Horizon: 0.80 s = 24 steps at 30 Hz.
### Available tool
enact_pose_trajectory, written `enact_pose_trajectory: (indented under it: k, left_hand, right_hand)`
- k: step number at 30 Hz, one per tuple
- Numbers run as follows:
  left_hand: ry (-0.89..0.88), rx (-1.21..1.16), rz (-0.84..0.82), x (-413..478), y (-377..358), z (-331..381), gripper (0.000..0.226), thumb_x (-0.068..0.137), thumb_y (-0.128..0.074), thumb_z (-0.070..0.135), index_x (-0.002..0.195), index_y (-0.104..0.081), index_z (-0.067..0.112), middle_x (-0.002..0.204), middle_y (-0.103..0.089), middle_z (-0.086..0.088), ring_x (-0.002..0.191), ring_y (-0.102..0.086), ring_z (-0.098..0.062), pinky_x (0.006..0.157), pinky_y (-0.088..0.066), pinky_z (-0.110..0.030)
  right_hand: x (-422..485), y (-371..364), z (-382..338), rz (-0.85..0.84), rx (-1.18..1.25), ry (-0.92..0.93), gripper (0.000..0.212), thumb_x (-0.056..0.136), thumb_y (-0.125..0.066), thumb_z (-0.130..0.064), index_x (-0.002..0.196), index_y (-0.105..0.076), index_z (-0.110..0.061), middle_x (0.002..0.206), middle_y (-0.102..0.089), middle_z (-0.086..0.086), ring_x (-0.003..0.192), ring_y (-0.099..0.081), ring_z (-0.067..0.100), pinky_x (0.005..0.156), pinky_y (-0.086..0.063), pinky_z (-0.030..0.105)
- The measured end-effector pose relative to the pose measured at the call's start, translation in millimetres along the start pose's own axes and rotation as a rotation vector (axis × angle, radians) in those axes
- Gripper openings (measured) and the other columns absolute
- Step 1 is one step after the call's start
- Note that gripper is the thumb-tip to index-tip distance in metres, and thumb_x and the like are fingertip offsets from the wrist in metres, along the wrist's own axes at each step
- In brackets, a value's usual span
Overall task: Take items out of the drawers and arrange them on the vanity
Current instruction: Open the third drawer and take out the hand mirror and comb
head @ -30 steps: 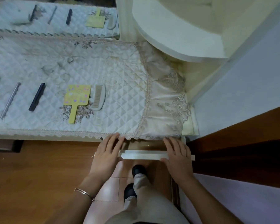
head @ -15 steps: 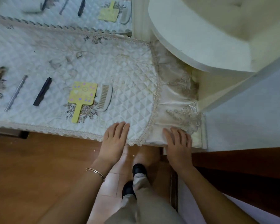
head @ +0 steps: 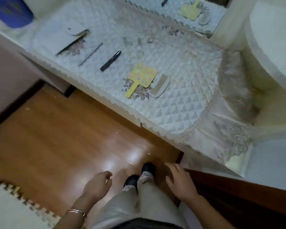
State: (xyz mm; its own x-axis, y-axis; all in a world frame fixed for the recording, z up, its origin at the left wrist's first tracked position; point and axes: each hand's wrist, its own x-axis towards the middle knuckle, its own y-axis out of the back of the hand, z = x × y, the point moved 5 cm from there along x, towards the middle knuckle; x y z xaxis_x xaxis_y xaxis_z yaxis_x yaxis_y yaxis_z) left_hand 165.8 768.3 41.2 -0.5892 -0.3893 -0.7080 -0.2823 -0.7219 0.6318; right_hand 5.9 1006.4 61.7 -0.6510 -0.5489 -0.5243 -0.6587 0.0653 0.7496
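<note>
1. Both hands are drawn back from the front edge of the vanity counter (head: 234, 164), where they were pressed half a second ago. The white drawer front seen under them a second ago is no longer shown, so that drawer is judged to be pushed shut.
2. The left hand (head: 97, 184) is held low over the wooden floor (head: 56, 138), its fingers loosely curled and holding nothing. The right hand (head: 180, 180) is held near it, fingers spread and relaxed, likewise empty.
3. The items already taken out are laid in a row on the quilted cover (head: 180, 104): a silver stick (head: 90, 54), a black pen-shaped tube (head: 110, 61), a yellow hand mirror (head: 143, 76) and, just beside it, a pale comb (head: 160, 85). A white pouch (head: 74, 32) is set further left, blurred.
4. The step at this drawer is judged finished. Another drawer is probably to be sought next, though none can be made out.
5. A blue container (head: 12, 10) is seen at the far left corner, a wall mirror (head: 188, 9) at the back, a rounded white shelf (head: 271, 38) at the right and a foam mat (head: 15, 204) on the floor.
6. Nothing is placed between the hands and the counter, but drawer fronts may be hidden by the cover's lace edge, which is hung over the front.
</note>
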Motion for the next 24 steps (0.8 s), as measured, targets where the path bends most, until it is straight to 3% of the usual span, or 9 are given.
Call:
enact_pose_trajectory:
  k: [2, 5, 8, 10, 14, 17, 20, 23, 24]
  left_hand:
    - [0.224, -0.16, -0.039, -22.2, -17.3, -51.2, 0.029, 0.09, -0.049, 0.019, 0.117, -0.058, 0.011, 0.12, -0.064, -0.008, 0.107, -0.06, -0.023, 0.089, -0.043, -0.025]
    - [0.477, -0.418, -0.011, -64.3, -37.2, -102.8, 0.029, 0.09, -0.049, 0.017, 0.113, -0.06, 0.003, 0.116, -0.064, -0.018, 0.104, -0.061, -0.03, 0.086, -0.045, -0.03]
    - [0.649, -0.609, 0.003, -98.6, -52.9, -133.9, 0.037, 0.073, -0.041, 0.036, 0.082, -0.064, 0.009, 0.089, -0.068, -0.016, 0.085, -0.063, -0.027, 0.07, -0.043, -0.027]
    - [0.717, -0.741, 0.049, -110.9, -65.5, -155.1, 0.04, 0.06, -0.038, 0.035, 0.072, -0.064, 0.007, 0.082, -0.069, -0.018, 0.081, -0.064, -0.03, 0.075, -0.048, -0.031]
    - [0.757, -0.895, 0.096, -125.5, -61.1, -188.8, 0.025, 0.071, -0.046, 0.032, 0.056, -0.054, 0.014, 0.071, -0.063, -0.013, 0.071, -0.057, -0.024, 0.068, -0.041, -0.029]
    - [0.771, -0.99, 0.107, -121.5, -44.2, -229.8, 0.032, 0.088, -0.049, 0.016, 0.056, -0.056, 0.016, 0.067, -0.059, -0.011, 0.066, -0.052, -0.021, 0.063, -0.036, -0.028]
    - [0.764, -1.1, 0.142, -115.0, -14.3, -279.4, 0.026, 0.09, -0.048, 0.014, 0.065, -0.055, 0.01, 0.069, -0.057, -0.011, 0.062, -0.048, -0.018, 0.055, -0.031, -0.027]
    - [0.752, -1.156, 0.252, -108.4, 20.6, -328.5, 0.02, 0.089, -0.048, 0.013, 0.069, -0.051, 0.012, 0.076, -0.053, -0.009, 0.069, -0.047, -0.018, 0.056, -0.026, -0.028]
    - [0.767, -1.158, 0.261, -106.9, 31.1, -341.1, 0.019, 0.089, -0.048, 0.014, 0.069, -0.05, 0.014, 0.077, -0.053, -0.009, 0.07, -0.049, -0.018, 0.057, -0.027, -0.028]
  right_hand:
    - [4.5, -22.5, 2.9, -0.227, 0.066, -0.079, 0.044, 0.092, -0.047, -0.027, 0.135, -0.038, -0.019, 0.138, -0.045, 0.003, 0.124, -0.046, 0.02, 0.104, -0.04, 0.035]
    - [19.5, -34.0, -7.7, -0.397, 0.089, -0.141, 0.039, 0.093, -0.05, -0.023, 0.129, -0.045, -0.01, 0.13, -0.053, 0.01, 0.117, -0.051, 0.022, 0.095, -0.044, 0.027]
    - [47.5, -35.7, -39.2, -0.453, 0.084, -0.152, 0.035, 0.092, -0.051, -0.017, 0.125, -0.049, -0.005, 0.124, -0.058, 0.012, 0.106, -0.056, 0.021, 0.077, -0.046, 0.018]
    - [68.7, -34.2, -65.6, -0.436, 0.064, -0.158, 0.031, 0.091, -0.052, -0.013, 0.121, -0.053, -0.003, 0.125, -0.057, 0.014, 0.114, -0.054, 0.025, 0.093, -0.043, 0.027]
    - [99.7, -37.9, -127.7, -0.413, 0.099, -0.16, 0.021, 0.09, -0.053, -0.014, 0.109, -0.057, -0.007, 0.116, -0.059, 0.01, 0.105, -0.054, 0.024, 0.095, -0.041, 0.031]
    - [116.8, -46.1, -178.3, -0.366, 0.055, -0.155, 0.026, 0.091, -0.052, -0.015, 0.114, -0.057, -0.006, 0.119, -0.06, 0.013, 0.113, -0.055, 0.028, 0.098, -0.042, 0.035]
    - [125.3, -67.1, -227.3, -0.358, 0.05, -0.168, 0.026, 0.093, -0.047, -0.014, 0.116, -0.057, -0.006, 0.106, -0.059, 0.008, 0.102, -0.055, 0.023, 0.091, -0.045, 0.032]
    - [122.9, -86.7, -276.2, -0.348, 0.127, -0.172, 0.012, 0.091, -0.049, -0.014, 0.099, -0.058, -0.013, 0.09, -0.056, 0.0, 0.092, -0.052, 0.017, 0.075, -0.045, 0.025]
    - [122.6, -91.7, -290.1, -0.335, 0.159, -0.174, 0.012, 0.09, -0.051, -0.015, 0.099, -0.058, -0.016, 0.091, -0.057, 0.001, 0.092, -0.052, 0.016, 0.077, -0.046, 0.027]
